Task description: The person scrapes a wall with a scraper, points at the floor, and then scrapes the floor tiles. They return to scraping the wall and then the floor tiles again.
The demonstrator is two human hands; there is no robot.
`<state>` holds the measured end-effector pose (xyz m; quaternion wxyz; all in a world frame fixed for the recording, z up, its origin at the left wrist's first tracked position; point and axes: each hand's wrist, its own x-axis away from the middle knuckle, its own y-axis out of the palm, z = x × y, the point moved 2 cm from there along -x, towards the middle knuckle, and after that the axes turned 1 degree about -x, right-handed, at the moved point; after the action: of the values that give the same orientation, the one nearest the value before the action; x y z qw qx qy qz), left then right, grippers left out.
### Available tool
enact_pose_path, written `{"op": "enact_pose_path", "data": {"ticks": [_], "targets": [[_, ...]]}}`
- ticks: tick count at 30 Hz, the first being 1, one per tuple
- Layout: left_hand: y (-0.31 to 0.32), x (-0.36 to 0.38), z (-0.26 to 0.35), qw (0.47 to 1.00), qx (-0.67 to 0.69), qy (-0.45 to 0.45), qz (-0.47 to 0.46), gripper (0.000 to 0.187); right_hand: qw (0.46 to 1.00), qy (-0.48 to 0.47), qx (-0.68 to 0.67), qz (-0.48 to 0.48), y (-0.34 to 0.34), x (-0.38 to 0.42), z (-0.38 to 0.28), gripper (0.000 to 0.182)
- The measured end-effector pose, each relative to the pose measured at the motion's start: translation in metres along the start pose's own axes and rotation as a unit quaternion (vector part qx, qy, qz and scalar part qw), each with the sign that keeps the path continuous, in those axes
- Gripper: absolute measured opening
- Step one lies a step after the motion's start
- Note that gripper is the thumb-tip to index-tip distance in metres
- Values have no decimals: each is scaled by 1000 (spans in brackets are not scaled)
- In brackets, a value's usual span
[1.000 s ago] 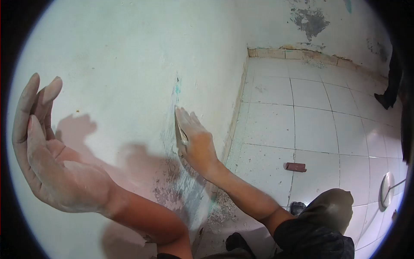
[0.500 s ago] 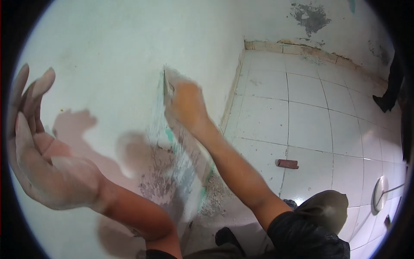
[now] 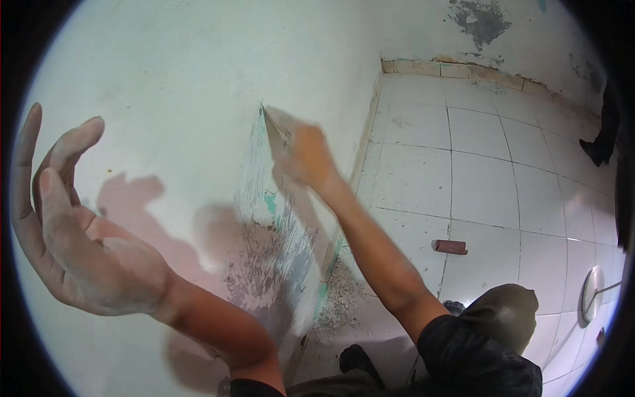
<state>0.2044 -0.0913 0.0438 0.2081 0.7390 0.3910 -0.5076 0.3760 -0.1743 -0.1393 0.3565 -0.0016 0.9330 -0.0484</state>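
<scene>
- Where the scraped patch [image 3: 274, 241] narrows to its top, scraper [image 3: 272, 131]: thin, flat, tilted, edge against the wall [image 3: 178, 59].
- Right hand [image 3: 309, 155]: clenched on scraper; blurred.
- Left hand [image 3: 109, 264]: holding nothing, palm showing, fingers loosely curled; near wall, contact cannot be told.
- Debris [image 3: 340, 298]: pale crumbs along foot of wall, beside patch.
- Roll [image 3: 451, 247]: reddish brown, lying on tiled floor [image 3: 483, 192], well apart from both hands.
- Disc [image 3: 591, 296]: pale, far right.
- Another person's foot [image 3: 597, 151]: dark, upper right, on floor.
</scene>
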Motion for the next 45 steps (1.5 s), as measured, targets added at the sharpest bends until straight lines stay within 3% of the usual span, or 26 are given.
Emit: {"op": "enact_pose_path", "data": {"ticks": [1,2,3,5,8,11,13,14,18,19,20,21,23,27,28,29,31,33,37,40,42,45], "targets": [[-1,2,5,1000,1,2,2,35,999,-15,12,41,19,24,4,54],[-1,6,13,998,-35,-52,6,32,996,-34,23,85,34,51,4,59],[-3,8,15,992,-69,-104,8,30,999,22,39,18,40,79,-9,66],[-12,11,11,994,-56,-88,19,27,997,-34,64,42,52,96,-12,66],[-26,15,2,994,-29,-95,48,24,990,-90,29,102,39,41,-5,63],[-38,24,-3,989,-19,-135,62,27,987,-123,55,87,16,-21,-1,61],[-34,28,4,976,-158,-148,17,32,993,-116,16,32,13,-27,0,65],[-40,34,-4,989,-138,-40,-45,33,992,-117,31,25,18,-14,6,66],[-34,38,-11,991,-72,-110,-4,37,998,-34,52,-23,46,116,-16,68],[-28,38,-8,996,-77,-38,-38,35,999,-11,34,-28,55,139,-22,67],[-23,40,-6,993,-84,35,-72,34,999,-11,37,-27,57,134,-21,67],[-18,36,-11,993,-83,31,-74,34,998,-15,56,-5,55,127,-20,70],[-9,23,-20,995,55,65,-53,38,996,-40,71,42,49,93,-11,69],[-21,36,-5,994,-49,-27,-91,35,986,-64,105,115,31,11,22,55],[-12,39,5,981,-161,-104,-22,38,988,-72,91,103,29,12,23,57],[-14,37,2,982,-164,-96,-23,38,990,-83,77,89,27,13,24,59],[-24,37,-8,984,-29,-167,60,30,993,-50,99,28,32,73,4,66],[-20,38,-7,988,-56,-133,62,28,996,-17,70,-50,44,123,-17,73],[-5,43,-1,988,-1,-140,57,25,993,1,107,-46,39,115,-16,74],[19,36,20,987,-15,-153,43,25,991,-42,129,-10,40,72,-7,68],[24,35,27,985,-47,-163,30,23,992,-69,78,75,38,40,-2,62],[15,30,23,981,-37,-183,54,21,996,-65,9,63,24,20,1,58]]}}
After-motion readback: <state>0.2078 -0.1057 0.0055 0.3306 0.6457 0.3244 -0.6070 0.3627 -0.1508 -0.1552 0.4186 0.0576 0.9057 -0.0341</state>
